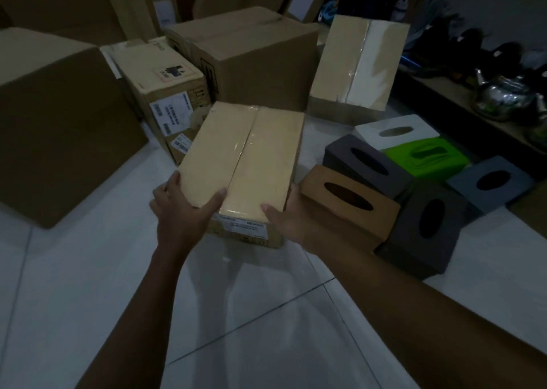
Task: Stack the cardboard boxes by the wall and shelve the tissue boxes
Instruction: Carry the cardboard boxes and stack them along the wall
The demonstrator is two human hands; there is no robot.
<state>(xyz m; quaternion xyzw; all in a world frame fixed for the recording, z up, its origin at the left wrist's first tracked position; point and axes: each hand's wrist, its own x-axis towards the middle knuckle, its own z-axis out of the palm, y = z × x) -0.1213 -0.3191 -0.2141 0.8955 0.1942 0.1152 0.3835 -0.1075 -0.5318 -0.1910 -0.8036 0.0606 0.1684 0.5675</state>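
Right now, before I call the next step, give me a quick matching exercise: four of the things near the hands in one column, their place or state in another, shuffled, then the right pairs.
Things:
1. taped box
2. green tissue box
3. tan tissue box
4. kettle

Places or states:
A. on the low shelf at right
B. held at its near end by the left hand and right hand
C. on the floor, touching the right wrist
D. behind the dark tissue box, beside the white one

Pairs: 1-B, 2-D, 3-C, 4-A
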